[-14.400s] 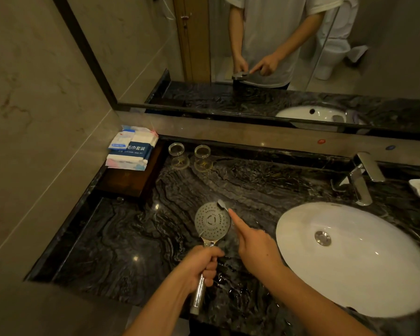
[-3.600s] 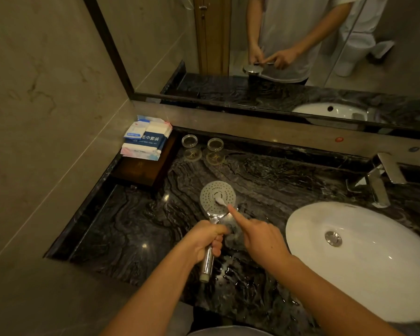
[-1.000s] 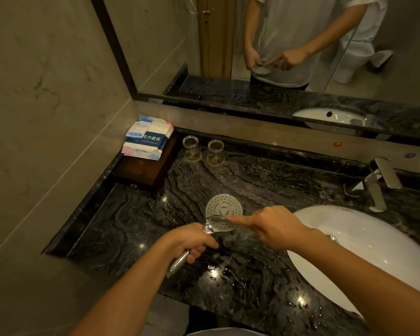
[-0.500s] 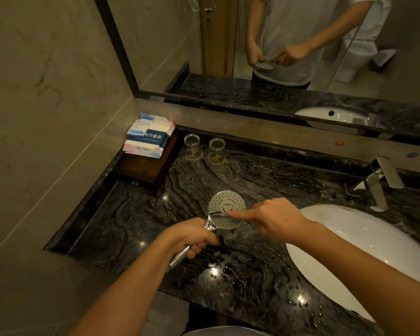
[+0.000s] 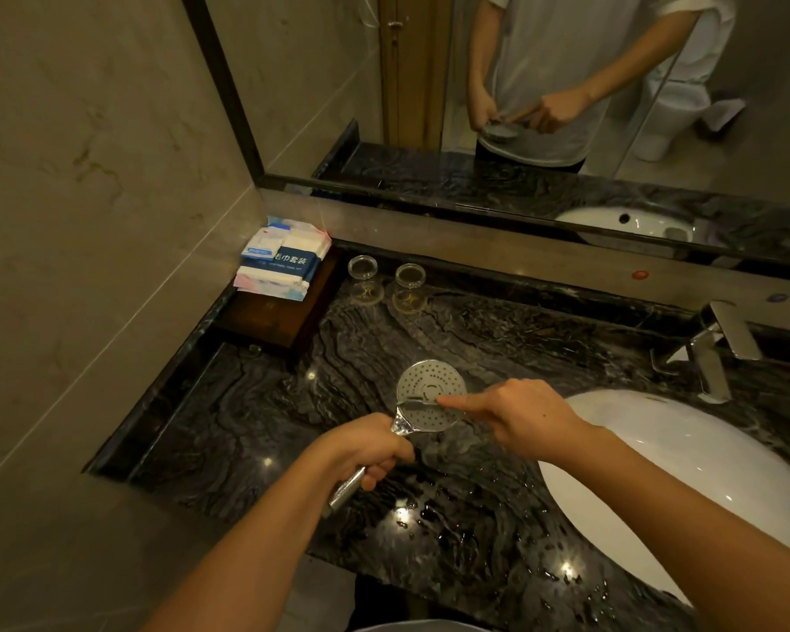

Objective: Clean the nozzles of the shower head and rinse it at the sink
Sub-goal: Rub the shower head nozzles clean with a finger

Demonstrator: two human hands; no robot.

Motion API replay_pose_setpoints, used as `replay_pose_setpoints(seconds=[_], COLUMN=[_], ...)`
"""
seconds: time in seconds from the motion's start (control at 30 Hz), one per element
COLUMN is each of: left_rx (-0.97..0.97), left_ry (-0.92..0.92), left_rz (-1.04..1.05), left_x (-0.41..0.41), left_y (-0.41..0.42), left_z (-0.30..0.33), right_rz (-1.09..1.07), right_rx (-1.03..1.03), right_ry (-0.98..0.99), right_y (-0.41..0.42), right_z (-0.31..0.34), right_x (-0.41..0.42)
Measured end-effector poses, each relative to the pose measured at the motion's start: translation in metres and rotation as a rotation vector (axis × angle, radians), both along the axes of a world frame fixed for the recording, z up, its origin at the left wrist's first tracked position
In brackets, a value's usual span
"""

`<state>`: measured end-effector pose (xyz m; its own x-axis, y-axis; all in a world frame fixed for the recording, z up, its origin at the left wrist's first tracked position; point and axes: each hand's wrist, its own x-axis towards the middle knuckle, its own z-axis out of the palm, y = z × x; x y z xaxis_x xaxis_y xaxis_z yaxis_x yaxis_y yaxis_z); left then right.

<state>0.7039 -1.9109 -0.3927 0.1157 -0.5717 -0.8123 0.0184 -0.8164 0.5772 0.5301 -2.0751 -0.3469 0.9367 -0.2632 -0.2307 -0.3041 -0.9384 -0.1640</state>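
Shower head (image 5: 431, 394): one, left hand (image 5: 366, 449) fingers gripping handle; right hand (image 5: 518, 417) pinching one toothbrush (image 5: 418, 402); two glasses (image 5: 362, 269).

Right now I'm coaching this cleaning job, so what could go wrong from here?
The left hand grips the shower head by its handle over the wet countertop, not the sink; a slip could knock it on stone. The right hand presses the small brush sideways, so it might skid off.

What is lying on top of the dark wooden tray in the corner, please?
A wrapped towel pack lies across the wooden tray's back end; its near part is bare. Whatever is beneath the pack is covered.
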Motion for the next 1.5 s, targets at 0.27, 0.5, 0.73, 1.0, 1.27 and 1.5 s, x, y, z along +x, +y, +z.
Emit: replay_pose_setpoints(seconds=[0.27,0.5,0.73,1.0,1.27,1.5], left_rx=[-0.039,-0.091,-0.092,-0.052,-0.064,-0.054], left_ry=[0.011,-0.042,0.002,0.053,0.139,0.16], left_rz=[0.033,0.034,0.048,0.101,0.196,0.239], left_x=[0.005,-0.016,-0.018,-0.019,-0.02,-0.014], left_y=[0.002,-0.015,-0.02,-0.013,-0.008,-0.007], left_z=[-0.011,-0.01,-0.01,-0.015,-0.016,-0.018], right_rz=[-0.104,-0.19,-0.36,-0.364,-0.483,-0.498], right_rx=[0.081,0.284,0.259,0.324,0.351,0.305], right_ry=[-0.017,-0.045,-0.174,-0.165,-0.262,-0.242], right_y=[-0.007,0.016,0.008,0.036,0.031,0.04], right_z=[0.008,0.002,-0.009,-0.03,-0.028,-0.043], right_x=[0.001,0.001,-0.011,-0.01,-0.004,-0.007])
